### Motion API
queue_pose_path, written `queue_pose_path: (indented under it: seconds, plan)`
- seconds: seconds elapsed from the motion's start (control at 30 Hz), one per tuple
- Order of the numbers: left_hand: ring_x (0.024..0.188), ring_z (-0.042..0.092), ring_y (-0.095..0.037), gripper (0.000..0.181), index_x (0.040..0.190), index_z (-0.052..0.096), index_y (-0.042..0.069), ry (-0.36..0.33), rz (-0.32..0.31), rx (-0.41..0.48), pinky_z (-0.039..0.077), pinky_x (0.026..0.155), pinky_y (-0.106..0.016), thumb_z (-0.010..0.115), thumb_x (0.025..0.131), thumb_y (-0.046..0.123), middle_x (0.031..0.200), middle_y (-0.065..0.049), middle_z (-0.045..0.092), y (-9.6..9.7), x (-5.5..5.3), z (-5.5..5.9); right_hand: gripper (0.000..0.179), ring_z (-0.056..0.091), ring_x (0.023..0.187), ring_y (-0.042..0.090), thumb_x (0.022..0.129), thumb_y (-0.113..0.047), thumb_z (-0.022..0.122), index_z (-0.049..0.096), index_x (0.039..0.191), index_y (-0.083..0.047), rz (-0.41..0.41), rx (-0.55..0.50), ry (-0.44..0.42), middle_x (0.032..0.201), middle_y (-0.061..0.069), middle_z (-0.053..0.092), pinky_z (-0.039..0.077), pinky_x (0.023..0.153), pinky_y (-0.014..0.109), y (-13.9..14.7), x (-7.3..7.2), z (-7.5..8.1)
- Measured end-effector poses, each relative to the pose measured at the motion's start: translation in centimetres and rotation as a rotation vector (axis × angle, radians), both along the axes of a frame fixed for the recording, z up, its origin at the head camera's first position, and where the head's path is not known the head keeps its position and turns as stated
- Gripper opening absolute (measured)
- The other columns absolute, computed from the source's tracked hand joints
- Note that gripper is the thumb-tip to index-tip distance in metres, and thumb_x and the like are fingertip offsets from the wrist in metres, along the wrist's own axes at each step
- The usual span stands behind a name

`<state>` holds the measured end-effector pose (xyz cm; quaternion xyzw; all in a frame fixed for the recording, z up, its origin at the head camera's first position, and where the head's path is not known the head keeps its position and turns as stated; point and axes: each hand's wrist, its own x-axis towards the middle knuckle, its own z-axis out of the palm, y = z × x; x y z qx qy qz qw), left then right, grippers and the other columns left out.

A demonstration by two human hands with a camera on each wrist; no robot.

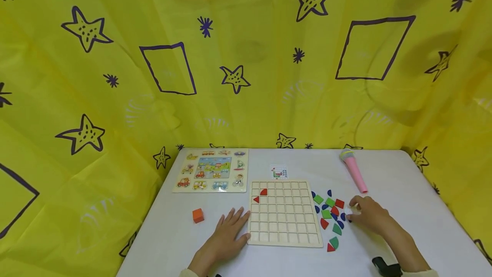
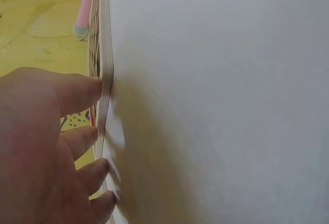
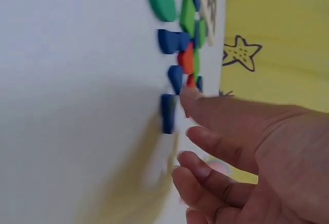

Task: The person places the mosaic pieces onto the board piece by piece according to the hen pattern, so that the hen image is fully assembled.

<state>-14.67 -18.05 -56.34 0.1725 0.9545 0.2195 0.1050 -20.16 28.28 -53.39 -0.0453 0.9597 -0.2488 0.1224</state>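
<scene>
A wooden grid board (image 1: 284,217) lies flat on the table, with a red quarter-circle piece (image 1: 263,192) and a red triangle (image 1: 256,199) in its upper left cells. My left hand (image 1: 229,236) rests beside it, fingertips and thumb touching its left edge. To the board's right is a loose cluster of red, green and blue pieces. Over the right side of that cluster hovers my right hand (image 1: 370,213), thumb and fingers apart with nothing between them. In the right wrist view, a blue piece (image 3: 167,113) lies close below the thumb.
A small pattern card (image 1: 279,172) lies behind the board. A vehicle picture puzzle (image 1: 210,186) sits at the back left, and an orange cube (image 1: 197,215) lies left of my left hand. At the back right is a pink toy microphone (image 1: 355,171). Yellow curtain (image 1: 246,110) surrounds the table.
</scene>
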Motion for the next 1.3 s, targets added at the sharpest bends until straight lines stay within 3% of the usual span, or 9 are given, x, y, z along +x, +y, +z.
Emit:
queue_pose_path:
  seconds: [0.13, 0.3, 0.47, 0.7, 0.87, 1.1, 1.3]
  plan:
    - [0.161, 0.023, -0.038, 0.066, 0.165, 0.039, 0.025, 0.003, 0.002, -0.010, 0.017, 0.128, -0.066, 0.056, 0.105, 0.048, 0.173, -0.006, 0.032, 0.0, -0.1, 0.0, 0.028, 0.061, 0.094, 0.030, 0.093, -0.023, 0.079, 0.067, 0.110, -0.005, -0.004, -0.027, -0.020, 0.101, 0.011, 0.065, 0.047, 0.076, 0.055, 0.1, 0.3, -0.7]
    - [0.161, 0.024, -0.039, 0.066, 0.165, 0.039, 0.024, 0.000, 0.000, -0.005, 0.017, 0.128, -0.066, 0.056, 0.105, 0.048, 0.173, -0.006, 0.033, 0.1, -0.2, 0.1, 0.029, 0.060, 0.093, 0.030, 0.093, -0.025, 0.078, 0.067, 0.110, -0.003, -0.023, -0.028, -0.003, 0.100, 0.012, 0.064, 0.049, 0.077, 0.053, -0.5, -0.1, -0.7]
    - [0.161, 0.024, -0.039, 0.066, 0.165, 0.039, 0.024, 0.005, -0.002, -0.006, 0.017, 0.128, -0.066, 0.056, 0.106, 0.047, 0.173, -0.006, 0.032, 0.1, -0.2, 0.3, 0.021, 0.056, 0.088, 0.026, 0.096, -0.012, 0.074, 0.069, 0.112, 0.002, 0.021, -0.082, 0.013, 0.095, 0.009, 0.060, 0.053, 0.078, 0.045, -1.1, -0.6, -0.7]
    - [0.160, 0.024, -0.040, 0.066, 0.165, 0.039, 0.023, 0.013, -0.011, 0.012, 0.017, 0.127, -0.067, 0.056, 0.106, 0.047, 0.172, -0.008, 0.033, 0.1, -0.2, 0.4, 0.024, 0.060, 0.092, 0.029, 0.093, -0.008, 0.075, 0.067, 0.113, 0.002, 0.014, -0.038, -0.001, 0.101, 0.013, 0.064, 0.057, 0.081, 0.055, -1.2, -0.5, -0.7]
    - [0.160, 0.024, -0.040, 0.066, 0.165, 0.039, 0.024, 0.009, -0.015, 0.015, 0.017, 0.127, -0.068, 0.056, 0.106, 0.047, 0.172, -0.007, 0.033, 0.2, -0.2, 0.2, 0.021, 0.059, 0.088, 0.028, 0.099, -0.009, 0.069, 0.067, 0.114, 0.006, -0.004, -0.057, 0.052, 0.096, 0.014, 0.064, 0.057, 0.080, 0.052, -1.0, -0.3, -0.7]
    - [0.160, 0.026, -0.041, 0.066, 0.164, 0.041, 0.023, 0.006, -0.011, 0.015, 0.018, 0.126, -0.068, 0.058, 0.105, 0.046, 0.172, -0.009, 0.034, 0.2, -0.1, 0.3, 0.026, 0.065, 0.096, 0.036, 0.105, -0.011, 0.057, 0.070, 0.116, 0.008, -0.079, -0.099, 0.121, 0.106, 0.022, 0.073, 0.054, 0.090, 0.063, 0.3, 0.1, -0.4]
    - [0.160, 0.025, -0.041, 0.066, 0.164, 0.041, 0.022, 0.004, -0.007, 0.003, 0.019, 0.127, -0.068, 0.058, 0.105, 0.047, 0.172, -0.008, 0.034, 0.1, 0.0, 0.4, 0.025, 0.064, 0.093, 0.038, 0.100, -0.010, 0.064, 0.067, 0.114, 0.010, -0.088, -0.094, 0.105, 0.101, 0.023, 0.070, 0.055, 0.084, 0.058, 1.3, 0.0, -0.7]
